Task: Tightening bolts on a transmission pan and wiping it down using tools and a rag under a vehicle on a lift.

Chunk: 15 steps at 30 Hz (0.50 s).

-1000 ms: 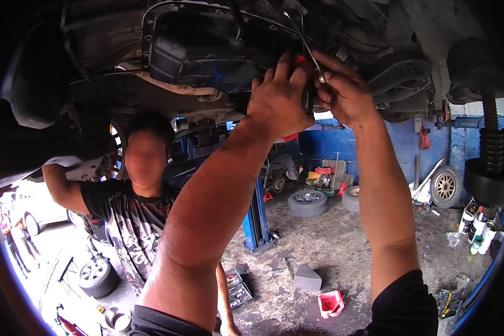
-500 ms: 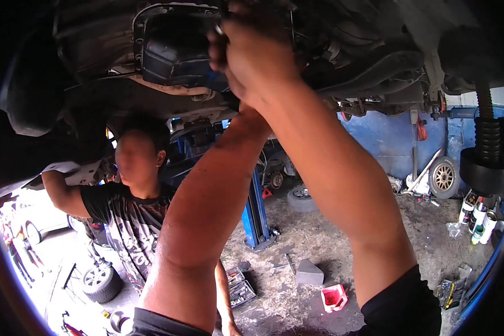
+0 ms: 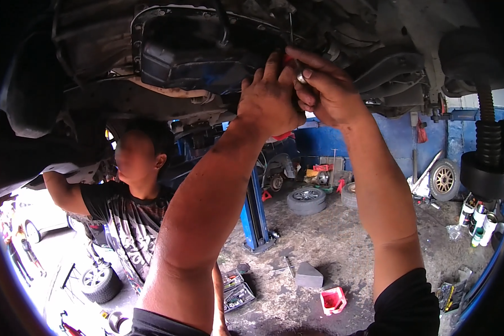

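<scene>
Both my arms reach up under a raised vehicle. My left hand (image 3: 269,103) has its back toward me and is closed on a red object (image 3: 283,136); the hand hides most of it, so its kind does not show. Beside it, my right hand (image 3: 333,92) pinches a small round silver metal piece (image 3: 301,79) between thumb and fingers. The two hands nearly touch. Just left of and above them is a black pan (image 3: 179,64) with a bolted rim on the vehicle's underside.
At left a person (image 3: 131,207) raises an arm under the vehicle. Below are a blue lift post (image 3: 256,215), an open tool case (image 3: 238,294), a grey block (image 3: 309,275) and a red tray (image 3: 334,301). Wheels (image 3: 307,200) and bottles (image 3: 479,215) stand farther off.
My right hand has come down and to the right from the pan's edge, now showing the silver piece. The left hand, earlier mostly hidden behind it, is now visible with the red object.
</scene>
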### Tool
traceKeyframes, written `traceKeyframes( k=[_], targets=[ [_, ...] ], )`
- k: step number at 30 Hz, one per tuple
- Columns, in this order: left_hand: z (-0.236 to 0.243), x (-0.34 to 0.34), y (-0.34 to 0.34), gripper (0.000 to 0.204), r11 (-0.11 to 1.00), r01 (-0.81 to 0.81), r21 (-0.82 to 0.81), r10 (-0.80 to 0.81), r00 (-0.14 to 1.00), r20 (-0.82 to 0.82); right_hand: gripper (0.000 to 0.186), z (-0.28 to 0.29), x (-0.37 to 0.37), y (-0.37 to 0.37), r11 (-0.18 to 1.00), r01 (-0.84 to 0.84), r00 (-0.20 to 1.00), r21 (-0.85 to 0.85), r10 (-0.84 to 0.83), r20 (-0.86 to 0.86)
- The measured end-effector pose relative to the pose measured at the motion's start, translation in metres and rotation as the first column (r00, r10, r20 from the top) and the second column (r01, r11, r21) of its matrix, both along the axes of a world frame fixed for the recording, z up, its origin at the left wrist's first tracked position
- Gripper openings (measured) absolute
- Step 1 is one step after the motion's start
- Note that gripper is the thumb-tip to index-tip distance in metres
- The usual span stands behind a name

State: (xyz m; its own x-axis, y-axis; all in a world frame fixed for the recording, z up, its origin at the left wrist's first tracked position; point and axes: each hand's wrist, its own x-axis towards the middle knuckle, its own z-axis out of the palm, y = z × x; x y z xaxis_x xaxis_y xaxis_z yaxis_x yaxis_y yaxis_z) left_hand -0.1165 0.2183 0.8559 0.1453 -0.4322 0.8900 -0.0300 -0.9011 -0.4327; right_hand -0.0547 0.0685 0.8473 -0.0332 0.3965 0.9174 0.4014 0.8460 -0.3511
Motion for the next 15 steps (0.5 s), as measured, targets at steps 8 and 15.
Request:
traceKeyframes(
  k=[8,15],
  targets=[
    [0.001,-0.003,-0.003,0.102,1.0,-0.016,-0.001,0.016,1.0,-0.022,0.044,-0.001,0.024,-0.002,1.0,-0.015,0.994,0.024,0.018,-0.107],
    [0.002,0.003,-0.001,0.096,0.998,-0.032,-0.048,0.03,0.998,-0.056,0.046,0.009,-0.017,0.017,0.99,0.02,0.994,0.138,-0.005,-0.112]
  ],
)
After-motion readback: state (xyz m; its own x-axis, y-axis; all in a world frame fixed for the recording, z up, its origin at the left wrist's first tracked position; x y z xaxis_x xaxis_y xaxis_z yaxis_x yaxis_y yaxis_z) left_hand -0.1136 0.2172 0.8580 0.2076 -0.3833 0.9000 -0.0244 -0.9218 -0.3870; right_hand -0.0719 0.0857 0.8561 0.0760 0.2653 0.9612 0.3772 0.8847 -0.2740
